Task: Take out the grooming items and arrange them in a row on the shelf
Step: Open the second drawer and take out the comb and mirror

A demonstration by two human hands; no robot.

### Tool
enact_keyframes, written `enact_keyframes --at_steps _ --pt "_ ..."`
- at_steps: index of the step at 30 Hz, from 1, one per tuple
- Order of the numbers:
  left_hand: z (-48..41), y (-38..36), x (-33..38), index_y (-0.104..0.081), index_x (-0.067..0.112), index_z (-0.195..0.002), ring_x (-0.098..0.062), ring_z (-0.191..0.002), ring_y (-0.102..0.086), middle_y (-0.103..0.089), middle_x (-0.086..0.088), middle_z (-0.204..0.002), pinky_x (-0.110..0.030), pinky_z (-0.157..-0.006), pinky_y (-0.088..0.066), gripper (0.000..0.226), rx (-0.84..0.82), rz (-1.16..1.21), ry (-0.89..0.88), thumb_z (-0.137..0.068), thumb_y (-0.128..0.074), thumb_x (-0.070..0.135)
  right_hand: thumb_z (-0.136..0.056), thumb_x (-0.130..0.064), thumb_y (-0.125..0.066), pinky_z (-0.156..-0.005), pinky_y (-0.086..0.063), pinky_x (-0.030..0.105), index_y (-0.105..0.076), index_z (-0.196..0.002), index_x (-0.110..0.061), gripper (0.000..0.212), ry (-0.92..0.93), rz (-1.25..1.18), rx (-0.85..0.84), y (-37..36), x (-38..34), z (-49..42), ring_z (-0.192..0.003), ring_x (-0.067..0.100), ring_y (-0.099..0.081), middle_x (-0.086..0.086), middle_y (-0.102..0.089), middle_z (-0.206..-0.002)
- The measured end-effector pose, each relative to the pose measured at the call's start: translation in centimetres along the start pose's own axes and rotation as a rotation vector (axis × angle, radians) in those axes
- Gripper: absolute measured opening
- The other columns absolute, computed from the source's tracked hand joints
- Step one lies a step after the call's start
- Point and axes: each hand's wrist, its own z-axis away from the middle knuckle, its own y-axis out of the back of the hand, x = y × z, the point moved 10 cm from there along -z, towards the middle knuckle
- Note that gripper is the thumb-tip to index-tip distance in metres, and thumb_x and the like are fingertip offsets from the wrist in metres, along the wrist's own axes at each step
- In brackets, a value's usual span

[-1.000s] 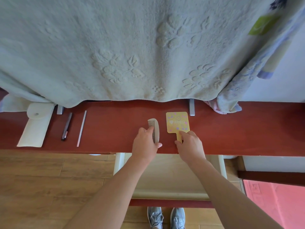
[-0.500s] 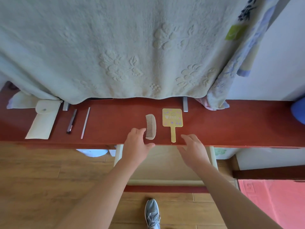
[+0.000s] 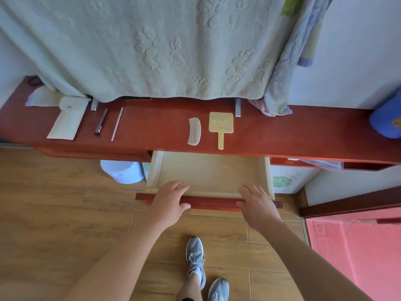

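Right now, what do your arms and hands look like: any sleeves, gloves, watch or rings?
No sleeves show: the left forearm and right forearm are bare to the frame's edge. The left hand and right hand wear no gloves; no watch, bracelet or ring shows.

Bare hands, bare forearms, grey trainers down below.
The left forearm (image 3: 121, 253) and right forearm (image 3: 303, 257) are seen uncovered right back to the frame's edge, and the left hand (image 3: 168, 205) and right hand (image 3: 257, 206) are shown bare as well. Lower down, a pair of grey running shoes is picked out: the left shoe (image 3: 195, 255) is laced in grey, the right shoe (image 3: 218, 288) is matched to it. A white sock (image 3: 198, 273) is glimpsed at the left ankle.
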Motion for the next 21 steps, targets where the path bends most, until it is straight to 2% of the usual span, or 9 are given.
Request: enact_keyframes --at_steps 3,8,12,15,21 --pt "1.1 -1.0 -0.7 -0.059 0.014 -0.136 -0.024 -0.13 -0.05 -0.057 -0.003 -0.138 -0.038 -0.111 -0.039 0.053 0.025 -0.052 0.012 -0.088 -0.072 0.032 -0.096 -0.027 -0.053 -0.097 -0.044 0.031 -0.056 -0.127 -0.017 0.033 0.01 0.041 -0.032 -2.0 0.3 1.3 -0.116 0.022 -0.046 0.0 -0.049 -0.134" --pt "1.2 -0.8 -1.4 -0.07 0.013 -0.12 -0.024 -0.107 -0.063 -0.069 -0.002 -0.115 -0.039 -0.089 -0.054 0.035 0.128 -0.047 0.045 -0.087 -0.074 0.022 -0.088 -0.014 -0.061 -0.075 -0.053 0.036 -0.066 -0.111 -0.012 0.024 -0.043 0.015 0.062 -2.6 0.8 1.7 -0.099 0.027 -0.053 0.004 -0.061 -0.113" --pt "0.9 -0.4 -1.6 -0.073 0.016 -0.115 -0.021 -0.1 -0.064 -0.071 0.001 -0.108 -0.036 -0.079 -0.055 0.03 0.149 -0.048 0.059 -0.087 -0.075 0.024 -0.085 -0.009 -0.064 -0.066 -0.052 0.035 -0.07 -0.096 -0.013 0.013 -0.053 -0.004 0.129 -2.1 1.0 0.9 -0.088 0.025 -0.055 0.002 -0.064 -0.097" --pt "0.4 -0.2 -1.8 -0.074 0.017 -0.114 -0.019 -0.099 -0.064 -0.071 0.003 -0.107 -0.034 -0.076 -0.054 0.029 0.155 -0.055 0.048 -0.086 -0.075 0.025 -0.08 -0.007 -0.071 -0.058 -0.051 0.033 -0.071 -0.09 -0.014 0.013 -0.056 -0.011 0.143 -1.9 1.2 0.2 -0.08 0.024 -0.056 0.0 -0.064 -0.09" --pt "-2.9 1.1 -2.0 -0.074 0.019 -0.114 -0.017 -0.1 -0.064 -0.07 0.005 -0.109 -0.03 -0.076 -0.051 0.028 0.171 -0.052 0.051 -0.088 -0.073 0.025 -0.084 -0.009 -0.067 -0.062 -0.05 0.033 -0.071 -0.095 -0.013 0.013 -0.128 -0.009 0.14 -0.8 2.0 -3.1 -0.089 0.023 -0.055 0.0 -0.065 -0.095"
